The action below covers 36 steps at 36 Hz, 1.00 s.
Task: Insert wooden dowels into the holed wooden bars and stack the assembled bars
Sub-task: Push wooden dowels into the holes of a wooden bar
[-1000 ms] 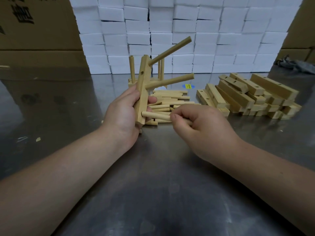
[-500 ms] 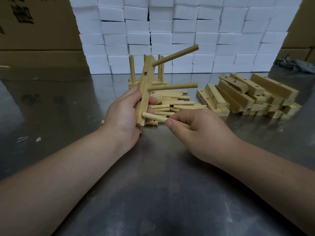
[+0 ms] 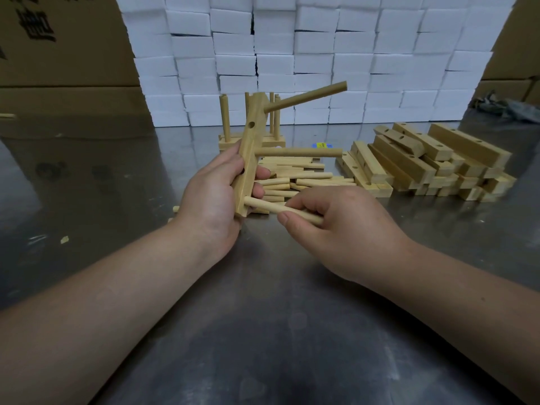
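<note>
My left hand (image 3: 213, 197) grips the pale holed wooden bar (image 3: 249, 159) near upright, tilted a little, above the grey metal surface (image 3: 263, 331); my fingers (image 3: 261, 172) wrap its lower half, closed around it. Two round wooden dowels jut rightward from this bar, the top dowel (image 3: 306, 96) angled upward, the middle dowel (image 3: 298, 152) about level, with one open hole between them. Right of the bar's bottom end, my right hand (image 3: 344, 229) pinches the lowest dowel (image 3: 277, 209), its tip touching the bar. Behind the bar stands a finished bar with upright dowels (image 3: 225, 118); loose dowels (image 3: 295, 178) lie just right of it, and further right a heap of holed wooden bars (image 3: 423, 162).
</note>
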Tool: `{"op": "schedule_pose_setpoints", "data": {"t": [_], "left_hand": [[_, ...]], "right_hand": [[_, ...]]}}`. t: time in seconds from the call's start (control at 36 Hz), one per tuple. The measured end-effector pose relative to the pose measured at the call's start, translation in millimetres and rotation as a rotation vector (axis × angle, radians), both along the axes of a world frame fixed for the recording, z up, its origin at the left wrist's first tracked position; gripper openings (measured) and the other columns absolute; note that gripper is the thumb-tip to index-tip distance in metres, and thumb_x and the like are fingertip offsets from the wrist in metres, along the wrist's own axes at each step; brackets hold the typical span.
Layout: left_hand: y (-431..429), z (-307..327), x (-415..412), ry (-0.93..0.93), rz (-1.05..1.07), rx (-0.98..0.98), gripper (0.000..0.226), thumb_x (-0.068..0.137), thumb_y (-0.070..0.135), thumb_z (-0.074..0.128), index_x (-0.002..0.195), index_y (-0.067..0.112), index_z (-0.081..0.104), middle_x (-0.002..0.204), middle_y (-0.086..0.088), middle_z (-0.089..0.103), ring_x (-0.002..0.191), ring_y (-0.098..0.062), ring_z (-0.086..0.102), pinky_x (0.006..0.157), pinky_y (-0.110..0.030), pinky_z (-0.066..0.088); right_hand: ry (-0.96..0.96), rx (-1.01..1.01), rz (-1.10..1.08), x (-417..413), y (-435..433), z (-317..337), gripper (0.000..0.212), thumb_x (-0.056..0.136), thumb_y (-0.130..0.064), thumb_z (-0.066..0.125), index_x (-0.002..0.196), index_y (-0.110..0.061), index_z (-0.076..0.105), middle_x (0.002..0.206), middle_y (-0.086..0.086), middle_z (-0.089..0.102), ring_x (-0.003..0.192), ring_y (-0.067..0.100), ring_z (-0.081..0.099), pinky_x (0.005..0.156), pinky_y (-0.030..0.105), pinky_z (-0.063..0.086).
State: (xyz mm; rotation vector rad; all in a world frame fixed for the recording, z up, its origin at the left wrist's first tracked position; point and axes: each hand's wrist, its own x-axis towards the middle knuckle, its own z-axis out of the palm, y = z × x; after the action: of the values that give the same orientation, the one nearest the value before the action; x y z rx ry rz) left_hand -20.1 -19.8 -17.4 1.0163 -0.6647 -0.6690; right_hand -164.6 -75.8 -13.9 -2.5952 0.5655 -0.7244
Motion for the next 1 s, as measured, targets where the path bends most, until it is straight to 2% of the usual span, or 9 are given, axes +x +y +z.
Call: {"op": "schedule_pose_setpoints", "data": {"t": [0.14, 0.31, 0.47, 0.58, 0.67, 0.72, 0.81, 0.92, 1.0], "left_hand": [[1, 2, -5, -0.036, -0.045, -0.009, 0.032, 0.096, 0.013, 0.035, 0.111, 0.021, 0.063, 0.06, 0.0, 0.058, 0.047, -0.012, 0.049, 0.044, -0.018, 0.038], [3, 4, -8, -0.047, -0.073, -0.005, 0.034, 0.097, 0.013, 0.033, 0.119, 0.019, 0.058, 0.06, -0.001, 0.059, 0.048, -0.012, 0.054, 0.045, -0.017, 0.043], [3, 5, -12, -0.028, -0.072, -0.015, 0.032, 0.098, 0.015, 0.033, 0.117, 0.021, 0.059, 0.058, 0.001, 0.058, 0.047, -0.011, 0.055, 0.048, -0.017, 0.046], [3, 5, -15, -0.008, -0.063, -0.007, 0.033, 0.098, 0.015, 0.034, 0.124, 0.019, 0.056, 0.056, 0.001, 0.058, 0.047, -0.01, 0.057, 0.051, -0.02, 0.048], [3, 5, -16, 0.019, -0.068, -0.004, 0.034, 0.099, 0.016, 0.034, 0.125, 0.018, 0.055, 0.057, 0.0, 0.058, 0.049, -0.011, 0.058, 0.05, -0.021, 0.05], [3, 6, -16, 0.036, -0.068, -0.002, 0.033, 0.099, 0.016, 0.034, 0.125, 0.018, 0.055, 0.057, 0.0, 0.057, 0.049, -0.012, 0.058, 0.05, -0.021, 0.05], [3, 7, -16, 0.049, -0.066, 0.004, 0.033, 0.099, 0.016, 0.034, 0.123, 0.019, 0.056, 0.056, 0.0, 0.058, 0.048, -0.012, 0.058, 0.05, -0.02, 0.05], [4, 6, -16, 0.067, -0.059, 0.014, 0.031, 0.098, 0.016, 0.035, 0.118, 0.019, 0.058, 0.056, 0.0, 0.058, 0.049, -0.011, 0.059, 0.051, -0.021, 0.049], [2, 5, -15, 0.078, -0.027, 0.035, 0.028, 0.098, 0.014, 0.036, 0.11, 0.016, 0.061, 0.054, 0.001, 0.06, 0.045, -0.009, 0.057, 0.043, -0.015, 0.043]], "right_hand": [[0.027, 0.032, -0.007, 1, 0, 0, 0.026, 0.081, -0.05, 0.042, 0.075, -0.031, 0.059, 0.065, -0.009, 0.057, 0.07, 0.007, 0.05, 0.058, 0.027, 0.038], [0.054, 0.02, 0.038, 2, -3, -1, 0.042, 0.081, -0.052, 0.038, 0.08, -0.02, 0.065, 0.063, -0.003, 0.056, 0.073, 0.008, 0.048, 0.057, 0.022, 0.036], [0.014, -0.012, 0.063, 2, -2, -2, 0.024, 0.088, -0.043, 0.048, 0.09, -0.032, 0.069, 0.058, -0.015, 0.05, 0.064, 0.0, 0.048, 0.053, 0.022, 0.033], [-0.025, -0.06, 0.075, 1, -3, -3, 0.023, 0.09, -0.037, 0.052, 0.102, -0.03, 0.071, 0.057, -0.024, 0.042, 0.059, -0.007, 0.043, 0.057, 0.01, 0.035], [-0.06, -0.129, 0.078, 0, -2, -4, 0.025, 0.091, -0.035, 0.053, 0.104, -0.025, 0.072, 0.063, -0.025, 0.046, 0.057, -0.001, 0.04, 0.059, 0.006, 0.035], [-0.063, -0.19, 0.075, -1, 0, -3, 0.032, 0.087, -0.036, 0.049, 0.105, -0.023, 0.072, 0.072, -0.016, 0.059, 0.065, -0.004, 0.039, 0.053, 0.007, 0.031], [-0.05, -0.21, 0.065, -1, 1, -2, 0.033, 0.085, -0.035, 0.048, 0.105, -0.023, 0.072, 0.079, -0.004, 0.067, 0.07, 0.0, 0.043, 0.056, 0.007, 0.025], [-0.035, -0.169, 0.05, 0, 1, 0, 0.024, 0.09, -0.035, 0.054, 0.105, -0.027, 0.071, 0.08, -0.01, 0.066, 0.069, 0.001, 0.045, 0.055, 0.011, 0.031], [-0.103, -0.099, 0.013, 1, 3, 4, 0.035, 0.082, -0.051, 0.049, 0.104, -0.034, 0.07, 0.081, -0.016, 0.067, 0.076, 0.003, 0.056, 0.062, 0.023, 0.043]]}}
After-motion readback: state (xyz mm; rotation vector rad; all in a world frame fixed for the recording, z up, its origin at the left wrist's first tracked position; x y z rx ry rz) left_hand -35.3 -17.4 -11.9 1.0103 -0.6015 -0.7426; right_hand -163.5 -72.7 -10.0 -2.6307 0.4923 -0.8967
